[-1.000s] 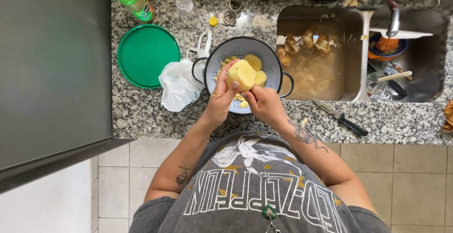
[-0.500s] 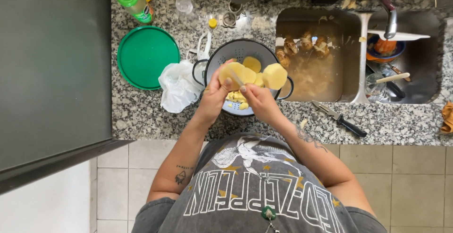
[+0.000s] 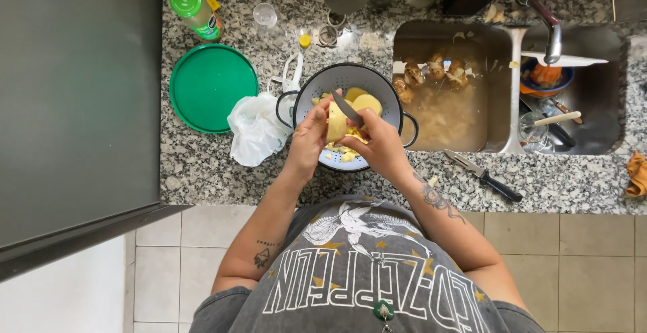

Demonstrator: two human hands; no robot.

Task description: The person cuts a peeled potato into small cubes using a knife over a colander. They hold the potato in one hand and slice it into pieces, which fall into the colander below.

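Observation:
My left hand [image 3: 308, 137] holds a peeled yellow potato piece [image 3: 335, 125] over a grey colander [image 3: 337, 80] on the granite counter. My right hand [image 3: 379, 145] grips a small knife [image 3: 346, 108], its blade laid against the top of the potato piece. Inside the colander lie more peeled potato pieces [image 3: 366, 102] and small cut bits near the front rim.
A crumpled white plastic bag [image 3: 257, 129] and a green round lid [image 3: 212, 87] sit left of the colander. A black-handled knife [image 3: 484, 175] lies on the counter to the right. The sink [image 3: 450, 114] holds unpeeled potatoes in murky water. A green-capped bottle [image 3: 195, 13] stands at the back.
A second ago both hands held one whole peeled potato. Half a second ago it was apart in two pieces. Now one piece lies in the colander and the knife is against the other.

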